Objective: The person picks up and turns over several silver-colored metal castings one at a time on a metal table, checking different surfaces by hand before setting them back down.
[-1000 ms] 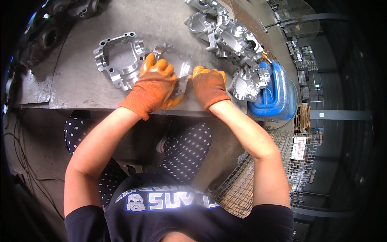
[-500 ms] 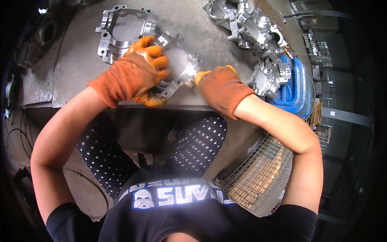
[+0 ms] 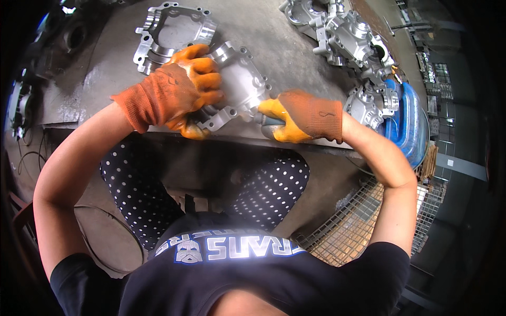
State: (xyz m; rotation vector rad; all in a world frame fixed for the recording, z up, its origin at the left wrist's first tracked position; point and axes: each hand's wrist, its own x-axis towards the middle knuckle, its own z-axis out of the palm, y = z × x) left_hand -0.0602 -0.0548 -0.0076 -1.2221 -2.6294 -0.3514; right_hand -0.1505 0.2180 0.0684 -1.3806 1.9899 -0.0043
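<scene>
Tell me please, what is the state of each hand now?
Left hand: closed on the left edge of the housing.
Right hand: closed, by the housing's right side; whether it holds something cannot be told.

From here I get pale block lettering (image 3: pixel 247 249) plus a face-shaped emblem (image 3: pixel 188 252) on the black shirt (image 3: pixel 211 282), below the grip.
</scene>
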